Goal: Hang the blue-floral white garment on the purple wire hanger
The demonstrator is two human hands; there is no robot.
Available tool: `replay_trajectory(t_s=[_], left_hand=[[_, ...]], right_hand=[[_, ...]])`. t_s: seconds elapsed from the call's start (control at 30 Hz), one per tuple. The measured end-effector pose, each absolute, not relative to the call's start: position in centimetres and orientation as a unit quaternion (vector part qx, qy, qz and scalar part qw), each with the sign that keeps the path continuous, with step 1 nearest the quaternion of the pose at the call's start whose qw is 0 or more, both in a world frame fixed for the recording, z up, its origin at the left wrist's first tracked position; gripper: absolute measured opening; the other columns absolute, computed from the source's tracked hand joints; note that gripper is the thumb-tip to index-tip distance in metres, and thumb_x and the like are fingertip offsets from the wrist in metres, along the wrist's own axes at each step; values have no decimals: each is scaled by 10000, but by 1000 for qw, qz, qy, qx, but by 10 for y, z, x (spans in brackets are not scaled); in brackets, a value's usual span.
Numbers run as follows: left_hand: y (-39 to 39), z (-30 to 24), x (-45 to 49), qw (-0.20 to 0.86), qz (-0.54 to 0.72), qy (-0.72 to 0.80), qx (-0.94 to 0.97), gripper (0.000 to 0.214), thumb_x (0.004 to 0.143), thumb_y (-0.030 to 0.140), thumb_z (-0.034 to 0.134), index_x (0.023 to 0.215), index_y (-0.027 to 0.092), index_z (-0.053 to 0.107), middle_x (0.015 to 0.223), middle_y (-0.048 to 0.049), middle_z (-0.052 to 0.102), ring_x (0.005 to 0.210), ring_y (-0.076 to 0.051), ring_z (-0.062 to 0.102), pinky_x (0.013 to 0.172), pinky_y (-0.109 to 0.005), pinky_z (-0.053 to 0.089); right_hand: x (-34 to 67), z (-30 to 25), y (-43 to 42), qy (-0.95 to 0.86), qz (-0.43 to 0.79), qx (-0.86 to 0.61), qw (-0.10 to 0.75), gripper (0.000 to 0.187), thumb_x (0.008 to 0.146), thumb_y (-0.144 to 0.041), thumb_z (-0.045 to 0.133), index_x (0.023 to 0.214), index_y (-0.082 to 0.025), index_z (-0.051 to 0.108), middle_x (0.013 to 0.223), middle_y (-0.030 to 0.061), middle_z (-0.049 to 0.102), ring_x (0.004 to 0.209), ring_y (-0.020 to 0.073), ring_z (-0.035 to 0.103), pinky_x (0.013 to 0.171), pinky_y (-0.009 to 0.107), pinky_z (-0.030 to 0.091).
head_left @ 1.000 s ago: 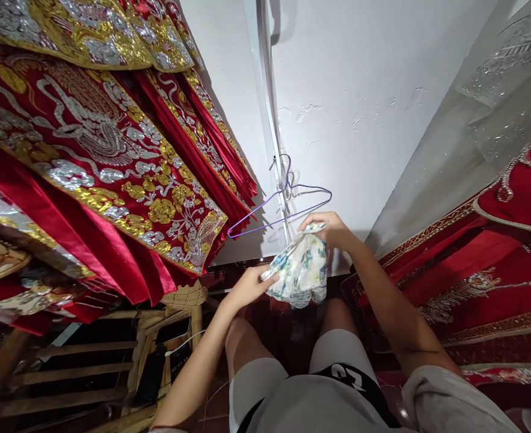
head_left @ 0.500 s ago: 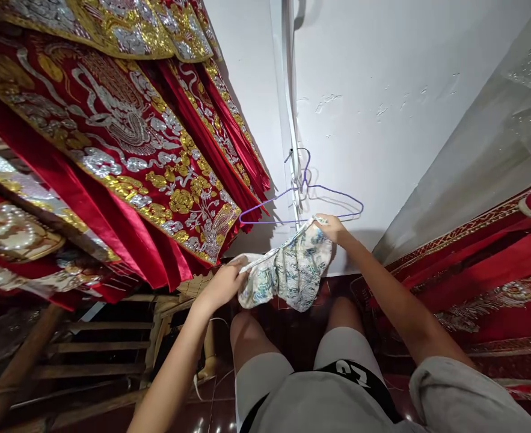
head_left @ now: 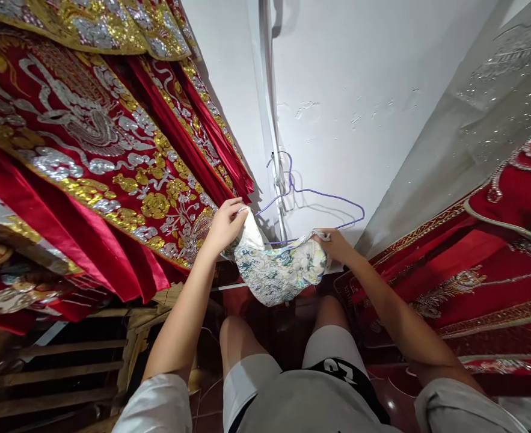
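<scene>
Between my two hands hangs a small gathered garment (head_left: 283,270) of white cloth with a blue, green and yellow floral print. Its kind is hard to make out. My left hand (head_left: 227,225) pinches the upper left edge, raised higher than the other side. At the upper right edge, my right hand (head_left: 334,245) is closed on the bunched waistband-like rim. Just behind the cloth, a purple hanger (head_left: 326,192) hangs by its hook from a white pole (head_left: 267,90). The garment covers part of the hanger's lower bar.
Red cloth with gold and silver sequin embroidery (head_left: 125,162) hangs close on the left. More red embroidered cloth (head_left: 427,264) and clear plastic sheeting (head_left: 450,138) are on the right. A wooden slatted frame (head_left: 67,373) stands low left. Behind is a white wall (head_left: 364,72).
My left hand has risen, lifting the garment's left side toward the hanger. The cloth now overlaps the hanger's lower bar. The view has shifted slightly right.
</scene>
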State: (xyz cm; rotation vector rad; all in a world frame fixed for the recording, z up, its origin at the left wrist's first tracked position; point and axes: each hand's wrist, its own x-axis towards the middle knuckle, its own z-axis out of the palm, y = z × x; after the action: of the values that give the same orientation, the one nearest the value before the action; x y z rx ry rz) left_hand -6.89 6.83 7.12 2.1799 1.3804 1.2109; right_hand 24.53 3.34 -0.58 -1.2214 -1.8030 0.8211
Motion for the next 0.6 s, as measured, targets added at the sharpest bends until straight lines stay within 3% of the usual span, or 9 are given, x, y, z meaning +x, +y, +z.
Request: replay_trajectory(t_s=[0.17,0.27,0.4,0.47,0.53,0.6], left_hand=[[61,87,-48,129,362,478,790,306,918,392,573,992,170,771,997,-79,756,900,-222,670,856,-337,511],[52,83,-51,152,384,472,779,330,933,410,557,937,151,762,840,-38,733,733,-170,611,699,-276,466],[49,90,-61,208,378,481,763,373,908,475,596,828,141,739,681,-9,644,619,-139,541,575,-248,390],[54,101,-68,284,341,482,755,393,868,516,645,783,142,732,645,-15,636,593,-146,552,546,-247,398],[62,112,-80,385,298,484,728,407,796,548,718,775,142,738,655,-41,672,589,-171,596,537,-262,444],[69,112,-92,460,296,485,682,434,695,562,799,791,141,748,693,-78,718,612,-212,650,554,-299,508]], right_hand=[[233,-8,13,-754,291,-446,384,189,870,-367,578,751,-221,579,753,23,623,700,188,529,652,301,403],[248,-7,9,-698,225,-489,472,89,817,-314,642,832,-231,670,877,65,707,732,208,598,686,326,473],[296,8,22,-570,180,-543,590,386,745,-301,720,1118,-201,714,714,20,682,698,210,621,691,334,519],[325,22,34,-583,239,-525,572,393,684,-305,769,1052,-171,749,734,32,708,733,218,655,701,331,530],[348,38,46,-605,319,-497,534,265,610,-319,822,819,-169,757,712,44,714,707,215,666,664,314,530],[358,50,54,-596,394,-474,514,253,557,-350,861,662,-186,700,619,31,676,607,197,642,594,302,520]])
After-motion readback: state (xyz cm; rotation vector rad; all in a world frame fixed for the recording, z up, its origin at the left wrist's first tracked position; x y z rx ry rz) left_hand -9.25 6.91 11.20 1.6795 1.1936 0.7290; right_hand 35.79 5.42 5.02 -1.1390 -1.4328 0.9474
